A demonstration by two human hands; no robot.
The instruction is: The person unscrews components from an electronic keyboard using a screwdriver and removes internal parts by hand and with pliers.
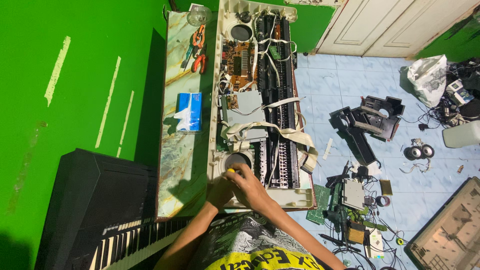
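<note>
Your right hand (pixel 251 187): fingers curled together around a yellow-handled tool (pixel 231 170) | tool tip at the round speaker opening (pixel 237 160) in the near end of the opened keyboard chassis (pixel 250 100) | your left hand (pixel 220 192): rests beside it on the chassis, finger spread hidden, cannot tell.

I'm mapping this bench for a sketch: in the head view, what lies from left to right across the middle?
Green wall → blue tissue box → opened keyboard chassis → black plastic housing → white plastic bag.
</note>
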